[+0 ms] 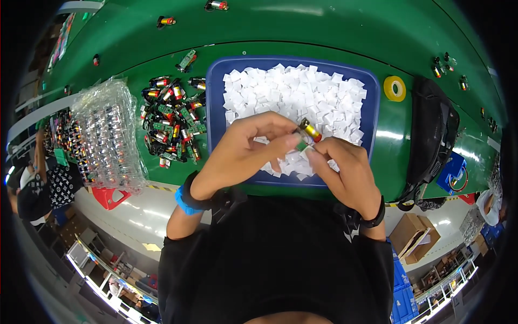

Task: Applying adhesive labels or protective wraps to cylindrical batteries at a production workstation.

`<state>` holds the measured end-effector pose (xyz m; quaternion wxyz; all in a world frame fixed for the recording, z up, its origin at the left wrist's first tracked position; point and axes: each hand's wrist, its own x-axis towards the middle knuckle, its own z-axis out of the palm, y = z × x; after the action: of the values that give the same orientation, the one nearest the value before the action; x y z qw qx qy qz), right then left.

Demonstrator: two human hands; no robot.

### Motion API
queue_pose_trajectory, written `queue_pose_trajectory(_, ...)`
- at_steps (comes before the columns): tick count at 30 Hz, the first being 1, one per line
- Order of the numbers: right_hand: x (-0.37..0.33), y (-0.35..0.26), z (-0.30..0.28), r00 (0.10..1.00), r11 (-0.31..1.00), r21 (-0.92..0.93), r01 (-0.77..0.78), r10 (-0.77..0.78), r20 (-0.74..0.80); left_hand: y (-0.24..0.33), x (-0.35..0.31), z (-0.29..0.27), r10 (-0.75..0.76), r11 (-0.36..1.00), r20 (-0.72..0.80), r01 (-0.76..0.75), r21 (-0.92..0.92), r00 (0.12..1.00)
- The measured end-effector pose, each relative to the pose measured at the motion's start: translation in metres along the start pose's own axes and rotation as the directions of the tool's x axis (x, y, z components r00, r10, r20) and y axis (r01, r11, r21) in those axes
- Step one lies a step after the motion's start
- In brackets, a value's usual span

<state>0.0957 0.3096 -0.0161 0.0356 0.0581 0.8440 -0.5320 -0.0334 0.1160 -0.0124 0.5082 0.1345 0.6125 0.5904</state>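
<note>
Over a blue tray (211, 100) heaped with small white paper-like pieces (294, 92), both my hands are at work on one small wired assembly. It joins a green circuit board (302, 145) to a short gold, red and black cylinder (310, 129). My left hand (245, 148) is closed, its thumb and forefinger pinching the board from the left. From the right, the thumb and fingertips of my right hand (349, 168) close on the same assembly, near its red end and the board's lower edge. Fingers hide part of it, and slight blur covers the fingertips.
Left of the tray lies a pile of similar assemblies (171, 119), beside clear plastic blister trays (108, 135) of more. To the right are a yellow tape roll (394, 88) and a black bag (431, 129). Several loose assemblies (443, 66) dot the green table (302, 32).
</note>
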Motion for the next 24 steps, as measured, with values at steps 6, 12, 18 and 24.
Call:
queue_pose_trajectory(6,0.003,-0.005,0.011,0.951,0.939,-0.326,0.112,-0.196,-0.239,-0.008,0.006,-0.002,-0.060,0.963,-0.026,0.051,-0.265,0.998)
queue_pose_trajectory(12,0.010,0.007,0.007,0.914,0.841,-0.471,0.267,-0.376,-0.153,-0.015,0.004,-0.001,-0.090,0.965,-0.034,0.079,-0.251,0.995)
queue_pose_trajectory(18,0.014,0.009,0.005,0.939,0.999,-0.002,-0.051,0.048,-0.342,-0.010,0.001,0.001,0.179,0.958,-0.222,-0.119,0.260,0.958)
queue_pose_trajectory(24,0.032,0.013,0.005,0.992,0.982,0.187,-0.022,0.044,-0.115,-0.009,0.001,0.001,0.241,0.931,-0.170,-0.178,0.318,0.956)
